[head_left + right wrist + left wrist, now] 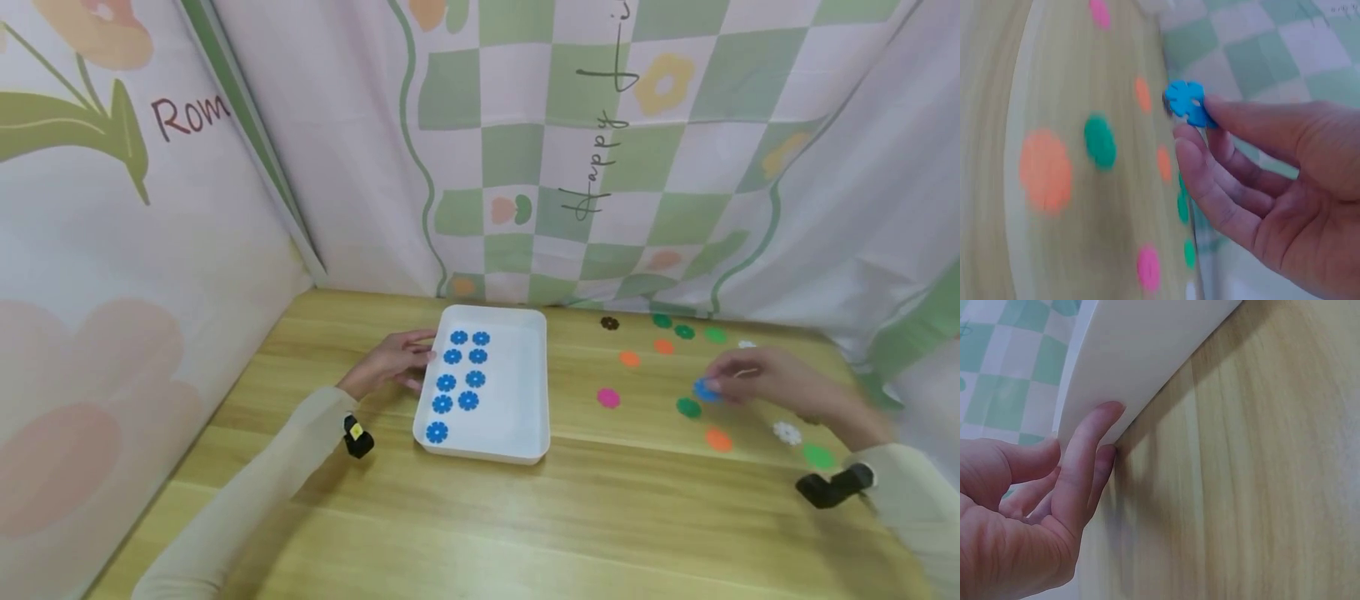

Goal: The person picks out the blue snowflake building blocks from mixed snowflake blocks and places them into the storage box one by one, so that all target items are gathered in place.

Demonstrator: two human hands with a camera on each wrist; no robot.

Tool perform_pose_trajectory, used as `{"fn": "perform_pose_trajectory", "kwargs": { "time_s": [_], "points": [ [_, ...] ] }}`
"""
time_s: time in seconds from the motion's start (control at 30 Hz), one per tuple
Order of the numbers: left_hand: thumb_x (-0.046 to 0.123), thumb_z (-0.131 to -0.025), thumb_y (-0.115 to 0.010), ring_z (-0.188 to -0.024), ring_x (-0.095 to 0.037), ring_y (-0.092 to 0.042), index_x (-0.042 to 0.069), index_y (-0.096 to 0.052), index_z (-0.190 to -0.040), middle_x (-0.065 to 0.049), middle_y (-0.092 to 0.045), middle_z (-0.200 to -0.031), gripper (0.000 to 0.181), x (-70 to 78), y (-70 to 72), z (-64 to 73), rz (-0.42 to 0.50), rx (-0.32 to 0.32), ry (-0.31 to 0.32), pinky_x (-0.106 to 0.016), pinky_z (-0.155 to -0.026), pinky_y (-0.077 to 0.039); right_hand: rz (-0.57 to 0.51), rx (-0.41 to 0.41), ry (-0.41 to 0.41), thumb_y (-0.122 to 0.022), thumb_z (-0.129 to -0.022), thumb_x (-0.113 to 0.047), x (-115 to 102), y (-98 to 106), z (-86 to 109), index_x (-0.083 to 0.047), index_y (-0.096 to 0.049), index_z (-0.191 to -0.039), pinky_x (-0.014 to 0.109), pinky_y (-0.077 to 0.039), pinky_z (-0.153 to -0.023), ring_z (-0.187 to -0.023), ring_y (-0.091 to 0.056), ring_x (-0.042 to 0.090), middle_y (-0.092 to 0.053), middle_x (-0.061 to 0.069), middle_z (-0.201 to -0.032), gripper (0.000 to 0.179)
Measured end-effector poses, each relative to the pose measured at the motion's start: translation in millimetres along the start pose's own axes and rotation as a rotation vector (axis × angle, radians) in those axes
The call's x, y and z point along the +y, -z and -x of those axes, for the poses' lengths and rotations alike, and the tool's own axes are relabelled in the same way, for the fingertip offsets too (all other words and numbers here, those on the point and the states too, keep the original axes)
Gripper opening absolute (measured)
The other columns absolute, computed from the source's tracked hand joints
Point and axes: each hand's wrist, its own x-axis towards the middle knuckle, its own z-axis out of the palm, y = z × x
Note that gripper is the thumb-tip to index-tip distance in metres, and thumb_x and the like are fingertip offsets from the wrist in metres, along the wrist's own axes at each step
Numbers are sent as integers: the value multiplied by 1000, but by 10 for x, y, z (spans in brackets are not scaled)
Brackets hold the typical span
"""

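Note:
My right hand (780,385) pinches a blue snowflake disc (1184,100) between thumb and fingers, above the scattered discs on the right of the table. Beside that hand, in the head view, lies a dark green disc (688,407). At the tray's left side is my left hand (386,364), its fingertips resting against the outer wall of the white tray (1125,356) and its thumb near the rim. Inside the shallow tray, several blue snowflake discs (468,401) lie in two rough columns along the left half.
Around the right hand lie orange (718,439), light green (819,456), white (787,432) and pink discs (608,397). A dark brown disc (610,323) lies near the back edge. A checkered curtain (585,167) hangs behind the wooden table (480,533).

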Motion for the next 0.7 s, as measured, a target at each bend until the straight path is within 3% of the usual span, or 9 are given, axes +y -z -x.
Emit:
{"fn": "perform_pose_trajectory", "kwargs": {
  "time_s": [0.13, 0.2, 0.43, 0.63, 0.7],
  "points": [
    [14, -109, -58, -130, -42, -62, 13, -35, -164, -25, -48, -157, 59, 4, -11, -21, -11, 18, 16, -37, -79, -68, -72, -35, -136, -65, -105, -25, -278, -53, -147, -2, -68, -124, 29, -64, -81, -91, -72, 17, -74, 7, -106, 30],
    [15, -109, -58, -131, -42, -62, 14, -35, -164, -25, -47, -158, 59, 6, -13, -21, -17, 24, 18, -37, -79, -68, -136, -61, -166, -66, -105, -26, -401, -95, -232, 2, -65, -127, 31, -65, -85, -95, -73, 20, -74, 11, -109, 36],
    [14, -108, -58, -129, -42, -63, 12, -36, -163, -26, -50, -155, 60, -11, -4, 9, -10, 18, -4, -37, -79, -68, -377, -185, -171, -65, -105, -21, -722, -334, -637, 10, -60, -128, 45, -66, -90, -102, -72, 29, -70, 18, -110, 39],
    [16, -107, -61, -126, -40, -65, 12, -37, -163, -25, -53, -154, 60, -5, -6, -8, -4, 17, -3, -36, -79, -68, -482, -286, -173, -62, -107, -19, -1007, -635, -979, 12, -61, -126, 37, -67, -86, -95, -74, 22, -73, 13, -104, 37],
    [16, -107, -61, -126, -40, -65, 12, -37, -163, -26, -53, -153, 60, -1, -5, -10, -9, 20, 0, -36, -78, -68, -515, -312, -172, -61, -107, -16, -1110, -744, -1091, 13, -61, -126, 39, -67, -88, -93, -75, 22, -74, 15, -104, 35]
  ]
}}
